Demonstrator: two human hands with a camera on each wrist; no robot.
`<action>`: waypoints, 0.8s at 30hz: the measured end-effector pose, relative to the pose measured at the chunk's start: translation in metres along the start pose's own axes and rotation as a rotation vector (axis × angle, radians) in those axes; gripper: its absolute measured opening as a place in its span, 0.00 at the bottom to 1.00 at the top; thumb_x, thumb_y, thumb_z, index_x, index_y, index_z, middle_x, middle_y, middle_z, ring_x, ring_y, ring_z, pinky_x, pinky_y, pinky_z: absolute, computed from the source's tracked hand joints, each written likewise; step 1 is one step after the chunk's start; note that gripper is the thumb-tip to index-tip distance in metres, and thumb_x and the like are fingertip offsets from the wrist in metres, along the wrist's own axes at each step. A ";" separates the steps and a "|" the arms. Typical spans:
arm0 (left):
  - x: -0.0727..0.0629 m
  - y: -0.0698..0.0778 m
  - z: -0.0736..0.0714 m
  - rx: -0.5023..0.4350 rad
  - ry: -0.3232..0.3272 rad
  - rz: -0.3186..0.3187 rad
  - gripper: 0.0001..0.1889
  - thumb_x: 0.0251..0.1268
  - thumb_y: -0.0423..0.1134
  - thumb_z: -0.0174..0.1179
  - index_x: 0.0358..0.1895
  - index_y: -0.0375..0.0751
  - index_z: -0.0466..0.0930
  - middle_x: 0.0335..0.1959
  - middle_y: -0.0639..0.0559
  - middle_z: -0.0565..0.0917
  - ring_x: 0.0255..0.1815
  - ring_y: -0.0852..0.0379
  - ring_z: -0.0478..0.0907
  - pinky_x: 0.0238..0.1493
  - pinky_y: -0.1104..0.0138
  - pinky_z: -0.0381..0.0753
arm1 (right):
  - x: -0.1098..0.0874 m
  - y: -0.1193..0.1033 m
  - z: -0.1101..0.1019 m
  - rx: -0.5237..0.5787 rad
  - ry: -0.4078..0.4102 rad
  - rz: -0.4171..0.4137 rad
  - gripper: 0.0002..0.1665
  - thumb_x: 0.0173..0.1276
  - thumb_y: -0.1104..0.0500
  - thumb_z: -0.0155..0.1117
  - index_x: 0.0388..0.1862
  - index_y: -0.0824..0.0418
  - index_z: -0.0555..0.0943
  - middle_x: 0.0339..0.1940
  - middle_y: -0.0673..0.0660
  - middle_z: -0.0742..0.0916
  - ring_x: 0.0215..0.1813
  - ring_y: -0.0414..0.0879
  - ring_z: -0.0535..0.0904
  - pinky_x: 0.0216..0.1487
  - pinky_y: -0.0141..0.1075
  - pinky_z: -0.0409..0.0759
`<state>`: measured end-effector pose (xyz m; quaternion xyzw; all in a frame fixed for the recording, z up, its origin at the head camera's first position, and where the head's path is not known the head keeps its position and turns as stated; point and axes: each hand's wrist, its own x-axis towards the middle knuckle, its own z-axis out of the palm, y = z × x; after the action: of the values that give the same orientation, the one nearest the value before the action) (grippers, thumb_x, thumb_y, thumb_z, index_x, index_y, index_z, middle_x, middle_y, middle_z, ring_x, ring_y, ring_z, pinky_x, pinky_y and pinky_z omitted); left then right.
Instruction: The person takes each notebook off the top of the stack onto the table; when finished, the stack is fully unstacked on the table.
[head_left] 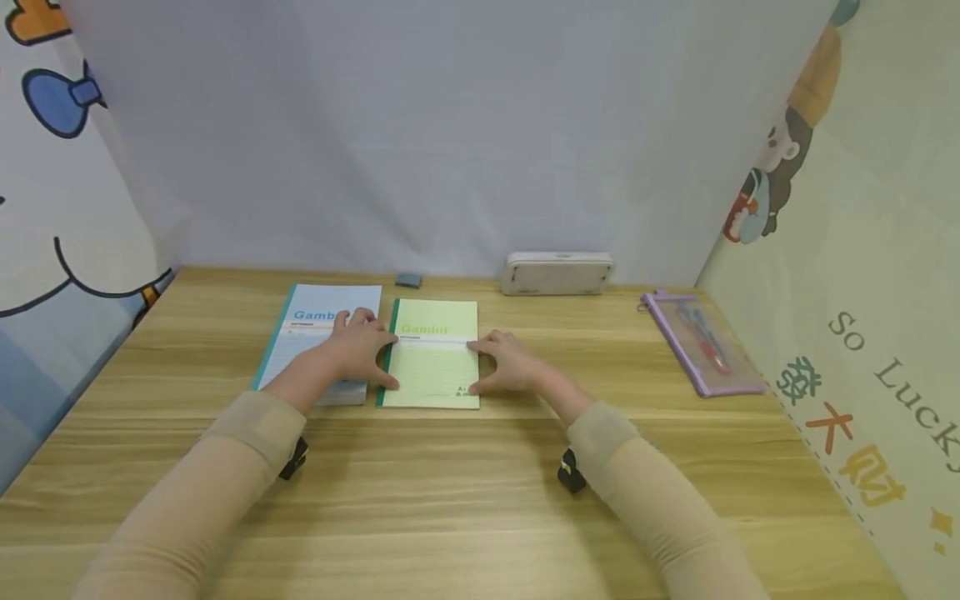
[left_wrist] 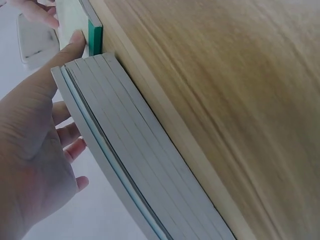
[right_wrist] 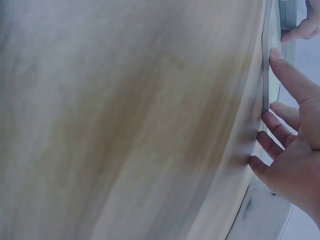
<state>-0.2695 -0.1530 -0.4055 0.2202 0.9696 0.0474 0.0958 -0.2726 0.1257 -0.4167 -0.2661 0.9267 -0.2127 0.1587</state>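
A light green notebook (head_left: 435,367) with a dark green spine lies flat on the table between the two hands. At its spine side is the left hand (head_left: 356,346), thumb and index finger spread and touching the cover's edge. That hand's other fingers hang over a thick blue notebook (head_left: 277,358), whose page edges (left_wrist: 135,145) fill the left wrist view. Along the green notebook's opposite edge, the right hand (head_left: 512,363) rests its thumb and index fingertips, set apart. In the right wrist view its remaining fingers (right_wrist: 270,145) bend loosely beside that edge.
At the back of the wooden table (head_left: 450,500) are a small grey-blue block (head_left: 408,280) and a white case (head_left: 558,275). A purple-edged clear zip pouch (head_left: 705,346) with pens inside lies to the right. A white cloth (head_left: 450,133) hangs behind.
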 end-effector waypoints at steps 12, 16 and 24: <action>-0.014 -0.012 -0.011 -0.091 0.094 0.034 0.45 0.49 0.61 0.67 0.68 0.40 0.65 0.67 0.39 0.65 0.69 0.36 0.52 0.63 0.37 0.50 | 0.000 -0.017 -0.010 0.050 0.048 0.015 0.42 0.60 0.49 0.70 0.70 0.60 0.65 0.62 0.62 0.73 0.63 0.53 0.69 0.65 0.45 0.67; -0.026 -0.023 -0.021 -0.133 0.128 0.016 0.45 0.50 0.61 0.67 0.69 0.41 0.64 0.69 0.39 0.64 0.70 0.35 0.50 0.63 0.36 0.49 | 0.003 -0.032 -0.014 0.018 0.051 -0.034 0.43 0.61 0.47 0.68 0.71 0.59 0.64 0.64 0.61 0.74 0.67 0.54 0.67 0.67 0.46 0.65; -0.051 -0.058 -0.026 -0.221 0.186 -0.020 0.46 0.50 0.62 0.66 0.69 0.37 0.63 0.69 0.33 0.60 0.69 0.30 0.48 0.63 0.33 0.45 | 0.014 -0.059 -0.009 0.042 0.073 -0.077 0.44 0.62 0.46 0.66 0.72 0.57 0.61 0.70 0.58 0.69 0.71 0.51 0.62 0.70 0.43 0.61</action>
<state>-0.2541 -0.2288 -0.3795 0.1933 0.9653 0.1729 0.0297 -0.2621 0.0755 -0.3827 -0.2904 0.9162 -0.2476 0.1220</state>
